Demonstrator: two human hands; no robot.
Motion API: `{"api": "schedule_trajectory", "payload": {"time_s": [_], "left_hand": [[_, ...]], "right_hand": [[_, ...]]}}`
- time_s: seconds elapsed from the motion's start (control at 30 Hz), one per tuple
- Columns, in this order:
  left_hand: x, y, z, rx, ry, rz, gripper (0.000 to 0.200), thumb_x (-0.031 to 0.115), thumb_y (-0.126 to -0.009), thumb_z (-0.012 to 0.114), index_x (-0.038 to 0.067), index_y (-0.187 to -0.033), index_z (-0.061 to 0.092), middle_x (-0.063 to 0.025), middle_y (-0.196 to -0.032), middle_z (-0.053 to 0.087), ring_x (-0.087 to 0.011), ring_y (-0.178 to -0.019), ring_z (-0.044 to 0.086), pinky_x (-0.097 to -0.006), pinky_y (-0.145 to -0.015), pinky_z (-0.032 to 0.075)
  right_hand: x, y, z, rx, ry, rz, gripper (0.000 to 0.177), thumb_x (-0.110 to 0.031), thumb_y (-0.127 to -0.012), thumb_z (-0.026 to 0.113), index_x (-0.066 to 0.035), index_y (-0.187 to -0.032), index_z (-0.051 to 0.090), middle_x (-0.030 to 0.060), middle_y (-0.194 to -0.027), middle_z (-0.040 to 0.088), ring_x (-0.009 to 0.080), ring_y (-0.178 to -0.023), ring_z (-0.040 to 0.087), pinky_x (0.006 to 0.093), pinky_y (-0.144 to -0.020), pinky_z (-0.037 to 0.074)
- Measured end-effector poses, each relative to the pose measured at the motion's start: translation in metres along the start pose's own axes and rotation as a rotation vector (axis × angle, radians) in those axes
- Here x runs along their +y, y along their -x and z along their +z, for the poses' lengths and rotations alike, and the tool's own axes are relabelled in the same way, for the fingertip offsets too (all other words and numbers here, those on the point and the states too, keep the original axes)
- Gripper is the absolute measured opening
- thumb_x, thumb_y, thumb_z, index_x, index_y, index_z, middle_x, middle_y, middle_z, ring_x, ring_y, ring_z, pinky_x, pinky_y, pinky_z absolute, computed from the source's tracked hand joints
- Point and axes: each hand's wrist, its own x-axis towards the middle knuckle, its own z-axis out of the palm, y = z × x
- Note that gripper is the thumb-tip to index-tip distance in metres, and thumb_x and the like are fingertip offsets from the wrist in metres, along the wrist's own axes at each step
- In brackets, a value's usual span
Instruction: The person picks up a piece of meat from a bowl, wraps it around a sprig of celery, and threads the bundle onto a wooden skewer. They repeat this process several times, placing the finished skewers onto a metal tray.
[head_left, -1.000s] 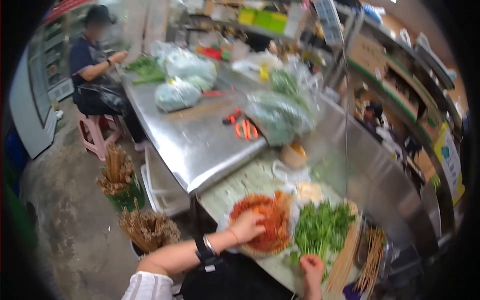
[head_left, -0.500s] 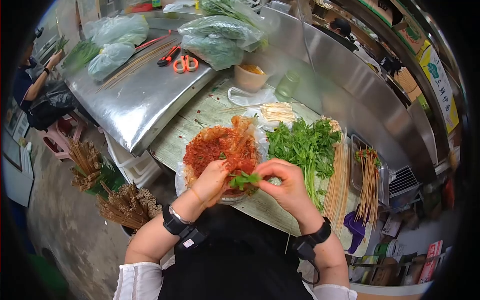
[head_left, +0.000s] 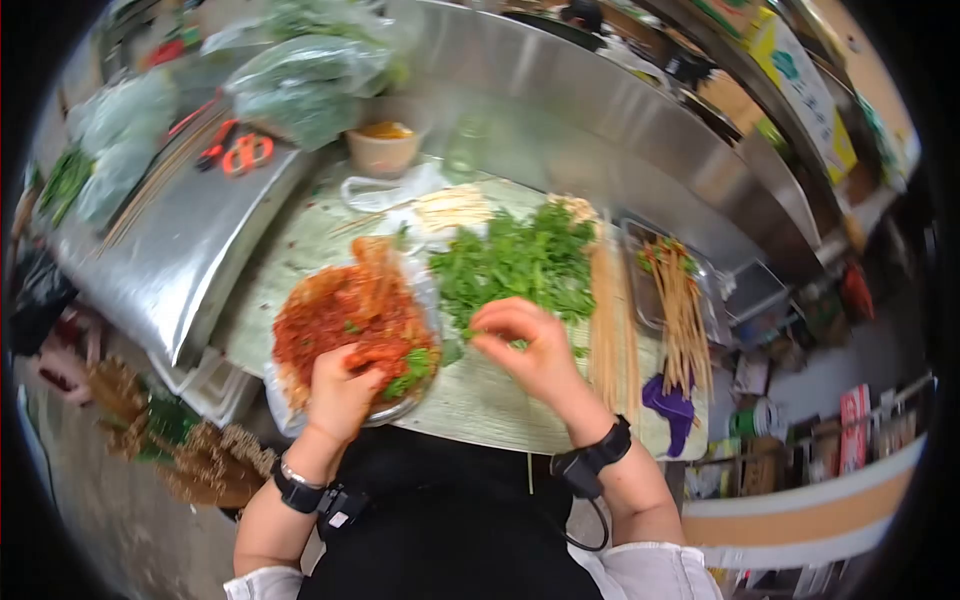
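My left hand [head_left: 338, 395] is closed at the near edge of a bowl of red-sauced leaves [head_left: 325, 305]. Between its thumb and fingers is a folded red-coated leaf [head_left: 375, 355], with a sprig of green herb [head_left: 408, 374] sticking out to the right. My right hand [head_left: 528, 345] is over the board, just in front of a heap of leafy greens [head_left: 520, 265]. Its fingers are curved, with a gap between thumb and fingertips and nothing clearly held. Motion blurs the fingertips a little.
Bare wooden skewers [head_left: 607, 330] lie right of the greens. A metal tray [head_left: 645, 300] holds filled skewers [head_left: 680, 310], near a purple cloth-like item [head_left: 668, 412]. Pale enoki-like strands [head_left: 452, 207], a tub [head_left: 383, 150] and a glass jar [head_left: 466, 145] stand behind. Orange-handled scissors [head_left: 247, 155] lie left.
The view has swung right. My right hand has moved away from the left toward the greens, leaving the herb sprig with the left hand.
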Motion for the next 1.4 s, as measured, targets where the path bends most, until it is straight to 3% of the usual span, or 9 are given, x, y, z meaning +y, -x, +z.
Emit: {"api": "schedule_trajectory", "payload": {"time_s": [0.1,0.23,0.47,0.53,0.77,0.9,1.03,1.1,1.4], "left_hand": [[-0.005,-0.004,0.008,0.059,0.05,0.039,0.023,-0.008,-0.075,0.051,-0.004,-0.093,0.064,-0.0062,-0.089,0.066,-0.011,-0.079,0.06,-0.0247,-0.074,0.049],[-0.012,-0.007,0.011,0.06,0.062,-0.005,0.021,-0.008,-0.074,0.051,-0.004,-0.09,0.065,-0.0065,-0.085,0.066,-0.0114,-0.076,0.061,-0.0263,-0.071,0.05],[-0.032,-0.012,0.004,0.077,-0.076,-0.007,0.02,0.0,-0.077,0.058,-0.003,-0.096,0.064,-0.0035,-0.089,0.066,-0.0076,-0.081,0.058,-0.0241,-0.075,0.048],[-0.04,-0.015,0.0,0.054,-0.052,0.0,0.022,-0.003,-0.078,0.055,-0.003,-0.099,0.062,-0.0036,-0.093,0.065,-0.0079,-0.083,0.057,-0.0234,-0.076,0.048],[-0.032,-0.014,0.001,0.068,0.117,-0.027,0.024,-0.004,-0.077,0.055,-0.002,-0.099,0.062,-0.0029,-0.088,0.065,-0.0074,-0.077,0.056,-0.0227,-0.068,0.047],[-0.025,-0.014,0.003,0.117,0.147,0.024,0.024,-0.005,-0.078,0.053,-0.003,-0.1,0.062,-0.0027,-0.089,0.064,-0.0069,-0.078,0.055,-0.0214,-0.068,0.046],[-0.037,-0.022,0.005,0.171,0.424,0.007,0.024,-0.005,-0.081,0.053,-0.003,-0.105,0.058,-0.0063,-0.101,0.062,-0.0113,-0.092,0.057,-0.0232,-0.079,0.046],[-0.014,-0.018,0.009,0.19,0.671,-0.083,0.025,-0.003,-0.083,0.054,-0.002,-0.108,0.055,-0.007,-0.102,0.061,-0.0124,-0.093,0.057,-0.023,-0.077,0.046],[-0.02,-0.018,0.008,0.251,0.754,-0.102,0.028,-0.005,-0.084,0.051,-0.003,-0.112,0.053,-0.0086,-0.105,0.06,-0.0129,-0.093,0.057,-0.0234,-0.078,0.047]], "right_hand": [[0.059,0.008,-0.066,0.268,0.016,0.35,0.01,-0.001,-0.08,0.061,0.003,-0.09,0.062,0.0067,-0.079,0.063,0.013,-0.066,0.062,0.021,-0.061,0.048],[0.132,0.037,-0.151,0.121,1.061,0.635,0.027,-0.021,-0.071,0.069,0.003,-0.081,0.062,0.0204,-0.082,0.063,0.0329,-0.072,0.063,0.0375,-0.064,0.05],[0.23,0.068,-0.194,0.098,0.753,0.802,0.021,-0.012,-0.059,0.072,0.005,-0.064,0.06,0.019,-0.053,0.057,0.0295,-0.047,0.059,0.0362,-0.048,0.048],[0.135,0.046,-0.167,0.197,0.431,0.973,0.018,-0.005,-0.073,0.063,0.005,-0.06,0.059,0.0124,-0.047,0.055,0.0201,-0.04,0.057,0.0314,-0.038,0.043],[0.138,0.06,-0.177,0.224,0.5,0.73,0.022,-0.003,-0.078,0.059,0.004,-0.056,0.056,0.0092,-0.048,0.054,0.0165,-0.038,0.054,0.0272,-0.035,0.044],[0.101,0.048,-0.18,0.34,0.004,0.71,0.012,-0.01,-0.083,0.055,0.0,-0.076,0.054,0.0042,-0.052,0.049,0.0142,-0.042,0.053,0.0243,-0.037,0.043],[0.001,0.034,-0.108,0.514,-0.311,0.499,0.014,-0.016,-0.088,0.051,-0.003,-0.084,0.053,0.0042,-0.067,0.056,0.0099,-0.055,0.056,0.0207,-0.043,0.047],[-0.036,0.033,-0.067,0.501,-0.432,0.409,0.011,-0.01,-0.086,0.057,-0.002,-0.094,0.056,0.0061,-0.083,0.059,0.0142,-0.076,0.056,0.0248,-0.067,0.045],[-0.02,0.039,0.048,0.298,-0.599,0.292,0.013,-0.011,-0.09,0.051,0.0,-0.093,0.057,0.0093,-0.086,0.06,0.0167,-0.074,0.056,0.0294,-0.07,0.047]]}}
